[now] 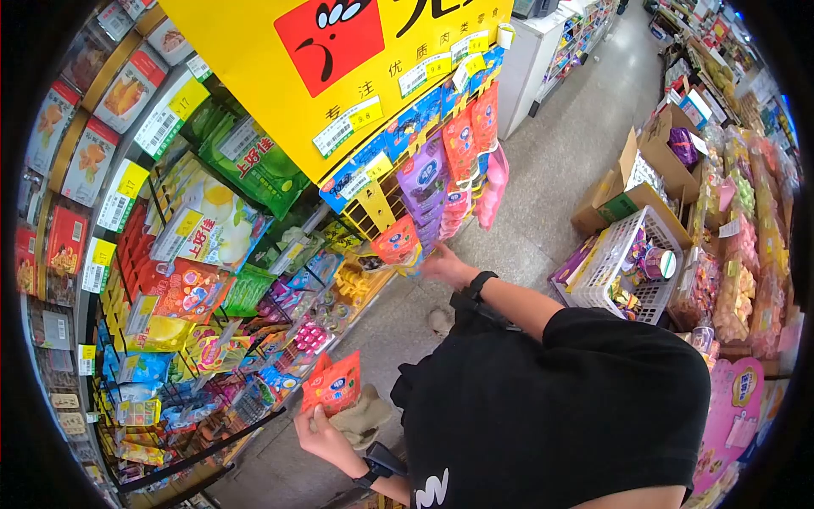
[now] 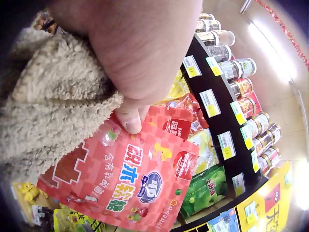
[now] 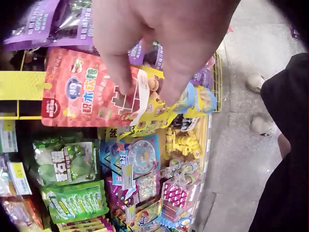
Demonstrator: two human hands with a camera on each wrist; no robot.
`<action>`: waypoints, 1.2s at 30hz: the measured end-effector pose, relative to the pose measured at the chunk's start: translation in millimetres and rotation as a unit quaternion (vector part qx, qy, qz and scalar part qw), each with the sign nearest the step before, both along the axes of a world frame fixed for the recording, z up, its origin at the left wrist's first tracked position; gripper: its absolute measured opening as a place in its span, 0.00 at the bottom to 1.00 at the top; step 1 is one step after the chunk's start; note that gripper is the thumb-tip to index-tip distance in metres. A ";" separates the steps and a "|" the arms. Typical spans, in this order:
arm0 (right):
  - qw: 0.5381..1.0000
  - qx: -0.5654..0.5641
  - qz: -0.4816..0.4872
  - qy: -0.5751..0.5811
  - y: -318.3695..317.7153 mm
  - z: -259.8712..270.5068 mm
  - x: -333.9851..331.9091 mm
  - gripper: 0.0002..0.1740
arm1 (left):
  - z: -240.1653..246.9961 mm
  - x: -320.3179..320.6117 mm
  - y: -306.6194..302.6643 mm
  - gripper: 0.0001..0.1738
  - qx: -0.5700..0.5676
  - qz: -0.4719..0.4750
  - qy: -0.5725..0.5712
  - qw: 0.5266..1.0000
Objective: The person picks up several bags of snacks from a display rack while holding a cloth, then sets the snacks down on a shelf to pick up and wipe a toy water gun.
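Low at the front of the head view, my left hand [image 1: 326, 441] pinches red gummy candy bags [image 1: 333, 383] by the edge, thumb on the front one. The left wrist view shows a second red bag [image 2: 171, 116] behind the front bag [image 2: 130, 179]. A beige terry cloth [image 2: 53, 101] lies bunched against this hand. My right hand [image 1: 449, 267] is at the yellow wire rack, where its fingers pinch the edge of another red gummy bag [image 3: 82, 92]. Yellow packets [image 3: 157, 108] hang right behind those fingers. Purple bags [image 1: 422, 182] hang beside that red bag.
Shelves of snack bags [image 1: 208, 220] with price tags fill the left side. A yellow sign [image 1: 237, 34] tops the rack. Right of the aisle floor [image 1: 543, 170] stand a white plastic basket [image 1: 606, 293], cardboard boxes [image 1: 606, 212] and rows of bagged sweets [image 1: 733, 280].
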State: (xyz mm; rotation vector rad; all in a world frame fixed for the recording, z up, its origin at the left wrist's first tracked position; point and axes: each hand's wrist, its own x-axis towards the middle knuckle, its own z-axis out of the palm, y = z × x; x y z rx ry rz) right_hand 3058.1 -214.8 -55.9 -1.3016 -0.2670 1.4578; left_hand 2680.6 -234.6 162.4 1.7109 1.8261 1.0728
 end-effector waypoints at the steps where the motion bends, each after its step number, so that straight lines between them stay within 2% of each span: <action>1: 1.000 0.000 -0.001 -0.002 -3.9 8.2 -2.7 0.51 | -0.5 2.4 0.4 0.03 -0.001 -0.002 -0.010 1.000; 3: 0.984 0.061 0.167 0.023 -11.7 26.9 -9.6 0.46 | -1.9 9.4 2.5 0.02 -0.001 -0.005 -0.021 1.000; 5: 0.946 0.062 0.315 0.039 -17.2 64.3 -22.2 0.48 | -4.1 17.2 3.1 0.02 -0.024 -0.033 -0.037 0.998; 6: 0.948 0.060 0.311 0.038 -18.6 77.5 -29.1 0.48 | -9.3 19.2 3.8 0.02 -0.025 -0.037 -0.038 0.998; 8: 0.881 0.141 0.451 0.024 -19.2 95.6 -42.2 0.51 | -21.5 24.5 6.5 0.02 -0.081 -0.054 -0.118 0.988; 11: 0.868 0.202 0.448 0.071 -21.4 100.8 -61.3 0.51 | -16.9 52.5 4.3 0.02 -0.116 -0.082 -0.192 0.971; 12: 0.870 0.203 0.444 0.071 -22.9 106.7 -64.8 0.51 | -17.4 60.1 4.0 0.02 -0.136 -0.088 -0.238 0.958; 14: 0.866 0.205 0.436 0.135 -26.8 117.9 -69.9 0.49 | -16.4 71.2 2.8 0.03 -0.158 -0.093 -0.257 0.949; 17: 0.892 0.181 0.392 0.130 -34.1 112.1 -64.3 0.46 | -11.1 84.6 3.5 0.02 -0.167 -0.106 -0.294 0.935; 19: 0.903 0.185 0.369 0.121 -36.7 107.6 -61.9 0.44 | -2.9 92.1 2.9 0.02 -0.222 -0.086 -0.394 0.888; 21: 0.915 0.183 0.342 0.114 -42.7 102.7 -64.4 0.41 | -6.1 97.2 1.7 0.02 -0.229 -0.118 -0.375 0.890; 23: 0.927 0.182 0.327 0.024 -45.3 99.6 -69.9 0.36 | -10.9 100.1 -0.4 0.02 -0.235 -0.148 -0.357 0.892; 24: 0.928 0.183 0.324 0.023 -46.5 100.1 -68.8 0.36 | -13.1 100.0 -0.4 0.02 -0.234 -0.169 -0.343 0.894; 26: 0.942 0.101 0.315 0.058 -48.3 102.2 -66.3 0.32 | -11.6 99.6 0.7 0.03 -0.229 -0.189 -0.328 0.896; 27: 0.941 0.104 0.316 0.058 -48.2 101.0 -65.7 0.32 | -8.7 98.7 1.3 0.03 -0.236 -0.181 -0.337 0.894; 29: 0.952 0.190 0.239 0.007 -47.9 97.2 -62.1 0.29 | -7.1 95.5 3.6 0.03 -0.240 -0.172 -0.345 0.891; 31: 0.960 0.184 0.212 0.008 -45.7 98.1 -53.0 0.28 | -8.7 89.6 4.5 0.03 -0.208 -0.170 -0.297 0.916; 34: 0.963 0.204 0.172 0.030 -37.6 117.6 -34.5 0.25 | 1.3 85.8 1.7 0.03 -0.229 -0.161 -0.306 0.910; 36: 0.962 0.221 0.116 0.114 -30.3 115.2 -24.7 0.24 | 0.9 82.9 0.0 0.03 -0.229 -0.159 -0.317 0.906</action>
